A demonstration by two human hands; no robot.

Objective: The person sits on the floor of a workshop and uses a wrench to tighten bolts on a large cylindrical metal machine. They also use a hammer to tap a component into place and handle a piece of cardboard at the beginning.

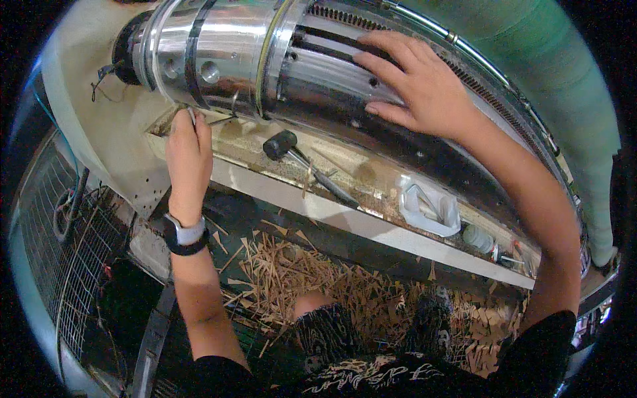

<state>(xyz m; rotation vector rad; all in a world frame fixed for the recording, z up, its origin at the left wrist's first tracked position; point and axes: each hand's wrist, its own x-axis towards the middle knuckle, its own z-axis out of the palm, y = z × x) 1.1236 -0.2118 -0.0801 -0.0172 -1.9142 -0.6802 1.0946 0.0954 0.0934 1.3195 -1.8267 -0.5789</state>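
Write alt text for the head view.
A person's left hand pinches a thin dark rod at the lower side of a large metal cylinder, while the right hand lies spread on it. A black-headed mallet and a white container lie on the ledge below; brown scraps lie beneath.

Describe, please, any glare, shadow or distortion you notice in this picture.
Head view: glare whitens parts of the metal cylinder; shadow darkens some of the pale ledge; fisheye distortion curves the green roll at right; the corners are black.

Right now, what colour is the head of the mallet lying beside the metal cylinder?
The mallet head is black, best seen in the head camera view.
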